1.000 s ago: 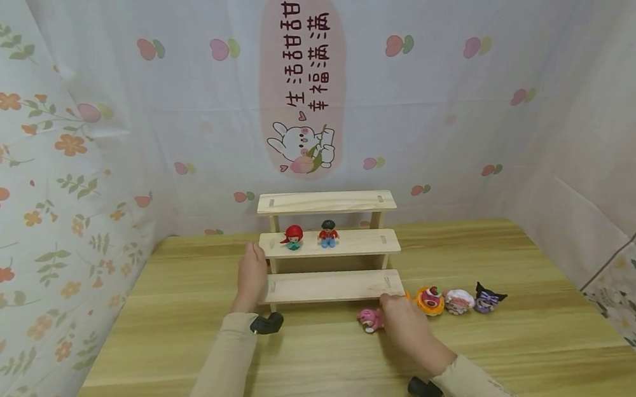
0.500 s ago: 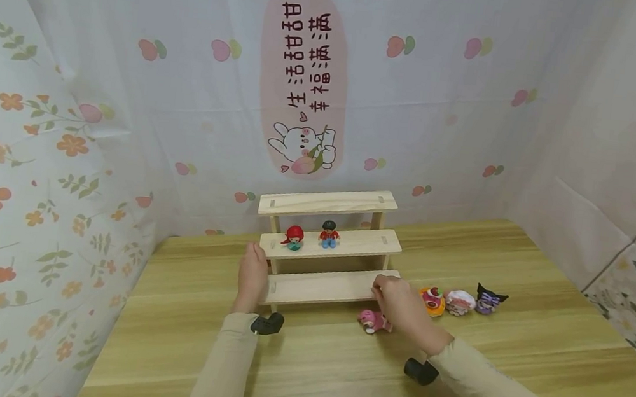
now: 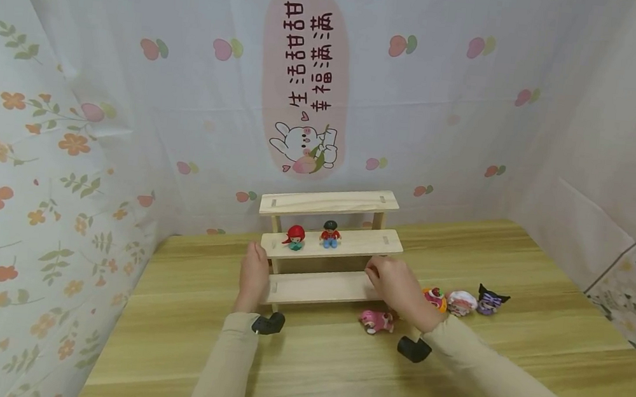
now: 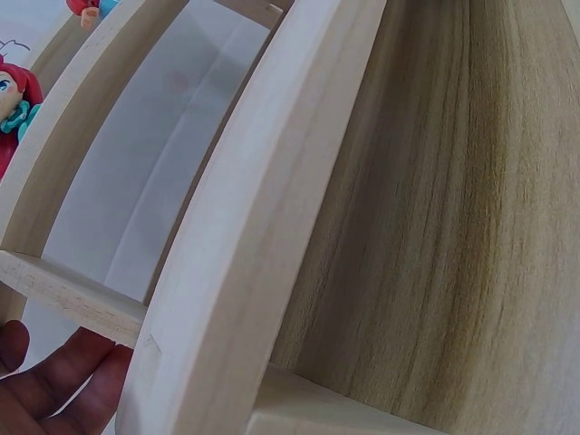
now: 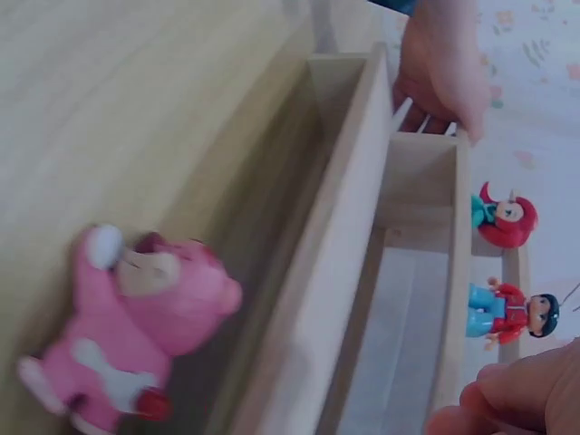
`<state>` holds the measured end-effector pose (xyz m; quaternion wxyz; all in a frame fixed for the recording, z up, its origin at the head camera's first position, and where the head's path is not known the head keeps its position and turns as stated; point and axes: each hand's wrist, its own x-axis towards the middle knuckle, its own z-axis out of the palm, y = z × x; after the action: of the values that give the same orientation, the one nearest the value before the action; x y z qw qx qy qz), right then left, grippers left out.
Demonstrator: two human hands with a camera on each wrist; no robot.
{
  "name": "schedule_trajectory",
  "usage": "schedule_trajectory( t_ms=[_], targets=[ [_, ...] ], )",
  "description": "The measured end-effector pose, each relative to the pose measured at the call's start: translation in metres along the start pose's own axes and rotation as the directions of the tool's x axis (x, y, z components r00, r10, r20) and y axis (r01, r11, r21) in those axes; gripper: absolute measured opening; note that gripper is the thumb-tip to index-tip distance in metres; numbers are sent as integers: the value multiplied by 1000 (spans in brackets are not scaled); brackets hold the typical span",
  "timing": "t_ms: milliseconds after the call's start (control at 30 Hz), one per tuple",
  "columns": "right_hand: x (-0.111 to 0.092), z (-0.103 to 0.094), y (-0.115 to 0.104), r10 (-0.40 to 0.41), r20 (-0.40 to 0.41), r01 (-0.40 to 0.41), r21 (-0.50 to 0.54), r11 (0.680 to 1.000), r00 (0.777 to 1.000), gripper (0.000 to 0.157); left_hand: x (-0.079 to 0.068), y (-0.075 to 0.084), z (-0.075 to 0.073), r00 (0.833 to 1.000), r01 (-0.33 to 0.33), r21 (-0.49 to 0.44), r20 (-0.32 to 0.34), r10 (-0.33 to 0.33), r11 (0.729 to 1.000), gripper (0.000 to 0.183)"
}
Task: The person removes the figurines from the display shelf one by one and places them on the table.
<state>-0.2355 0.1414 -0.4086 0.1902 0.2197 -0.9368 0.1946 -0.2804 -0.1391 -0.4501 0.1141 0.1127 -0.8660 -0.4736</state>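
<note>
A three-step wooden display rack [image 3: 321,288] stands by the back wall. My left hand [image 3: 253,275] holds its left end; in the left wrist view the fingers [image 4: 77,376] lie against the side support. On the middle step are a red-haired mermaid figurine [image 3: 294,237] and a black-haired figurine [image 3: 330,234] in a red jacket. My right hand [image 3: 396,286] hovers over the right end of the bottom step, its fingertips [image 5: 494,390] bunched near the middle step's edge. I cannot tell whether they pinch something. A pink bear figurine [image 3: 378,321] lies in front of the rack.
Right of the rack, on the wood-grain table [image 3: 335,379], sit an orange cake-like figurine [image 3: 435,298], a white-topped figurine [image 3: 461,303] and a black-eared purple figurine [image 3: 491,300]. A printed cloth [image 3: 201,98] hangs behind.
My right hand has moved left and away from me, from beside the pink bear and the row of figurines to over the bottom step. My left hand stays at the rack's left end.
</note>
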Motion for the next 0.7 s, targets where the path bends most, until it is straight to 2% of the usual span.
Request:
schedule_trajectory(
  t_ms=[333, 700],
  targets=[
    [38, -7, -6, -97, -21, 98, 52, 994, 995, 4, -1, 0, -1, 999, 20, -9, 25, -20, 1000, 34],
    [72, -9, -17, -102, 2, 102, 99, 990, 995, 8, -1, -1, 0, 1000, -2, -7, 15, 2, 1000, 34]
  ],
)
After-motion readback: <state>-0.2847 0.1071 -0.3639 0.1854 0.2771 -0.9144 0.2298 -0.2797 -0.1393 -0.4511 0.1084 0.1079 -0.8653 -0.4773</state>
